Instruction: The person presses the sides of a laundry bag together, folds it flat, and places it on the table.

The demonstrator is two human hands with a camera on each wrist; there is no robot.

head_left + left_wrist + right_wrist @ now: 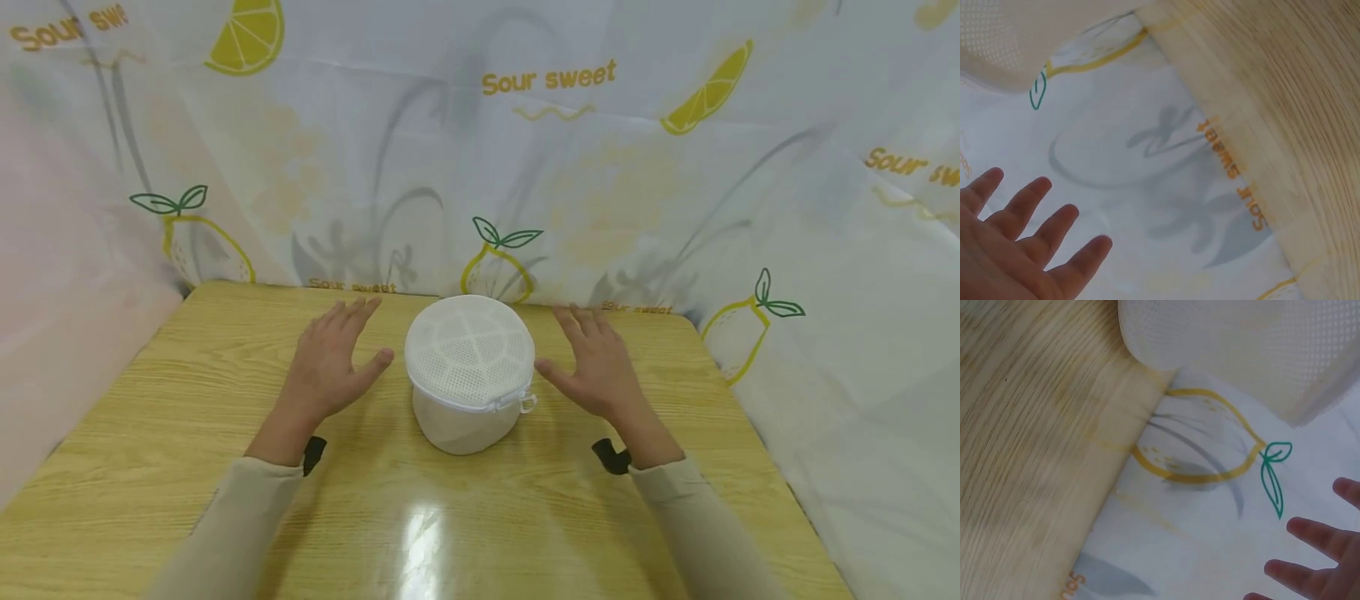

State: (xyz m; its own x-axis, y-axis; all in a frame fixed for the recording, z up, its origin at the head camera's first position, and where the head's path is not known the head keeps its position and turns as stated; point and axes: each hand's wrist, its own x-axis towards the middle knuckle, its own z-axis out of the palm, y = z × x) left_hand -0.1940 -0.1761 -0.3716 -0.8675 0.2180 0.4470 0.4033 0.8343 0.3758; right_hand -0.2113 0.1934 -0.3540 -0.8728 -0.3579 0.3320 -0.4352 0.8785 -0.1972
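Observation:
A round white mesh laundry bag [468, 350] stands upright on the wooden table, its zip running along the front rim of the top with a small loop at the right. To its left, my left hand [330, 362] is held with fingers spread and holds nothing. On the other side my right hand [596, 367] is spread likewise, thumb tip close by the bag's rim. The left wrist view has the bag's mesh side [997, 37] at the upper left, apart from the spread fingers [1054, 234]. In the right wrist view the bag [1241, 350] fills the upper right.
The wooden table [187, 375] carries the bag and ends at a white curtain [420, 167] printed with lemons and words. This sheet hangs behind the table and along both sides. Dark straps or mounts [611, 457] show at both wrists.

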